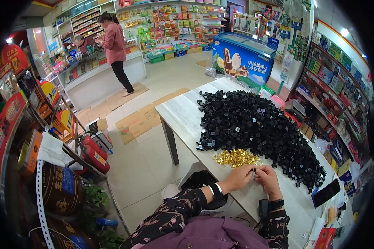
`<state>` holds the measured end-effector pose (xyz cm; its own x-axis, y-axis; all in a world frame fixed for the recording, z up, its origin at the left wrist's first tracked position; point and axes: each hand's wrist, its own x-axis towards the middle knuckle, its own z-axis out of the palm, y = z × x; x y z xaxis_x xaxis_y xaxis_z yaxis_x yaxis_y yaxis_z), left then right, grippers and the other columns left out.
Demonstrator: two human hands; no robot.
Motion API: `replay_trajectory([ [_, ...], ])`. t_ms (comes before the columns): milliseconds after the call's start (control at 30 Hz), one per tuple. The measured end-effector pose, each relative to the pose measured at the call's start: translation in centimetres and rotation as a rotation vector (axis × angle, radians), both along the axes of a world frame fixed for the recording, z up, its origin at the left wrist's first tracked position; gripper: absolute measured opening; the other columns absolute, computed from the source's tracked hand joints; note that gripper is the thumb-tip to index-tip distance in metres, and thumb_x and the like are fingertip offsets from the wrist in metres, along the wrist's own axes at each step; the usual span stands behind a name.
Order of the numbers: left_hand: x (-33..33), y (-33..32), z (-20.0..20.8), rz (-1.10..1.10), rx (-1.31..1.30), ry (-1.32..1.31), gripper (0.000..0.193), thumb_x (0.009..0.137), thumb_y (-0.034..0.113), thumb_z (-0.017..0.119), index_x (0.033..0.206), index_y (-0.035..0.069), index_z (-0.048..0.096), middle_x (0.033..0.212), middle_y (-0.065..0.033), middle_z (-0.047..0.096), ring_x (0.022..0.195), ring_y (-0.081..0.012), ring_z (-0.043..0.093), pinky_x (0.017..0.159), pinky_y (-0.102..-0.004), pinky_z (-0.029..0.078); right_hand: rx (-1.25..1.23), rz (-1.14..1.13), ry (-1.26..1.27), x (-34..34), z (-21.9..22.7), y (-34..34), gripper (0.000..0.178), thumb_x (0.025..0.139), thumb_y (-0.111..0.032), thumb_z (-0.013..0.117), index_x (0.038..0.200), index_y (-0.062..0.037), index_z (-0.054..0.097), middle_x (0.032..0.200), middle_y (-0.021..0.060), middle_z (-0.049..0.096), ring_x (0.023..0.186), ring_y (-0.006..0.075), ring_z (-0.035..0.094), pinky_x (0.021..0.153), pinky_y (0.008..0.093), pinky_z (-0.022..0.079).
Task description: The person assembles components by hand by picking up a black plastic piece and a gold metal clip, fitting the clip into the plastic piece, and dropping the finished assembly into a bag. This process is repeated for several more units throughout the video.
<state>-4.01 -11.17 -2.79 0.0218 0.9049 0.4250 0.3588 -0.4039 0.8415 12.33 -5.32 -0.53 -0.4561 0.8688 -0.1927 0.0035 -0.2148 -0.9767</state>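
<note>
Both of my hands meet over the near edge of the white table (pixel 174 108). My left hand (pixel 238 177) and my right hand (pixel 267 179) have their fingertips pinched together around a small dark piece, mostly hidden by the fingers. It looks like one of the small black plastic parts (pixel 245 120) heaped across the table just beyond. A small pile of shiny gold-coloured metal pieces (pixel 237 158) lies right in front of my left hand, at the foot of the black heap.
Under the table edge by my left forearm stands a container of black parts (pixel 199 181). A phone (pixel 326 193) leans at the table's right. Red fire extinguishers (pixel 94 154) stand left, an ice-cream freezer (pixel 243 58) beyond. A person (pixel 114 45) stands at the counter.
</note>
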Motion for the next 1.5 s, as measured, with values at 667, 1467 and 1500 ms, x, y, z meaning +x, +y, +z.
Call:
replay_trajectory([
  [667,0.3,0.0,-0.4,0.014,0.152,-0.007,0.026,0.085,0.005,0.05,0.11,0.005,0.055,0.094,-0.0144,0.059,0.083,-0.0312,0.058,0.072,-0.0355,0.047,-0.071,0.159,0.049,0.9,0.3,0.9,0.011,0.086,-0.019,0.061,0.081,-0.009,0.059,0.071,-0.0039,0.057,0.059,0.0049,0.052,0.055,0.0174,0.042],
  [1467,-0.2,1.2,-0.4,-0.138,-0.359,-0.396,0.025,0.093,0.01,0.046,0.117,0.004,0.055,0.089,-0.0056,0.062,0.074,-0.0101,0.061,0.062,-0.0218,0.048,0.259,-0.147,-0.252,1.8,-0.8,2.6,0.018,0.086,-0.024,0.062,0.087,-0.0061,0.063,0.066,-0.0026,0.058,0.06,0.005,0.051,0.053,0.021,0.041],
  [1500,-0.2,1.1,-0.4,-0.138,-0.363,-0.399,0.026,0.094,0.009,0.046,0.117,0.004,0.054,0.09,-0.0062,0.062,0.074,-0.0104,0.061,0.062,-0.0218,0.048,0.256,-0.154,-0.25,2.0,-1.1,2.8,0.018,0.086,-0.024,0.062,0.087,-0.0061,0.063,0.066,-0.0026,0.058,0.06,0.005,0.051,0.053,0.021,0.041],
])
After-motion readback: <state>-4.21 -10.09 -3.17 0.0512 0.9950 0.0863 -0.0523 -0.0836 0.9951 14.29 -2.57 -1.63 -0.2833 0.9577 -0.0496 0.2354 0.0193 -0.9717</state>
